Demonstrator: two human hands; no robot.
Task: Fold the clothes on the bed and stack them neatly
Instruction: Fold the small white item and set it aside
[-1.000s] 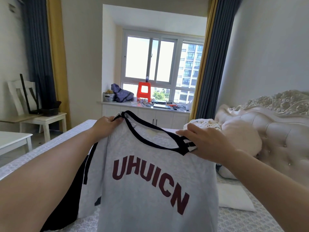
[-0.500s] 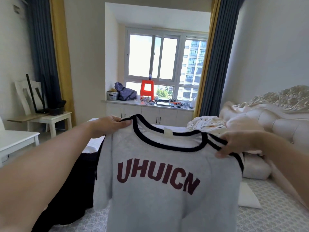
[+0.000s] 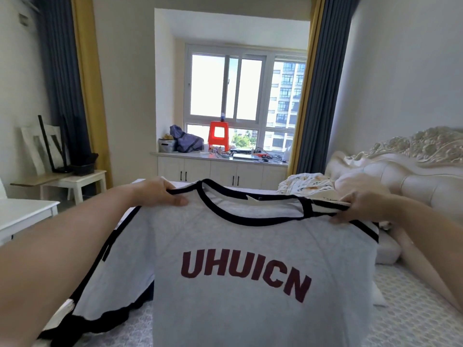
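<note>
Grey T-shirt navy trim, maroon letters, orange stool

Both my arms reach forward, bare to the wrist and spread apart. My left hand is raised at about chest height, thumb on the near side and fingers curled over, pinching the shirt at its left shoulder. My right hand is level with it, fingers curled down, gripping the other shoulder.

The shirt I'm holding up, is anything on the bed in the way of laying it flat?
Partly. The shirt hangs over the bed; dark clothes lie under its left side, and a pillow lies to its right. The shirt hides what lies under it.
</note>
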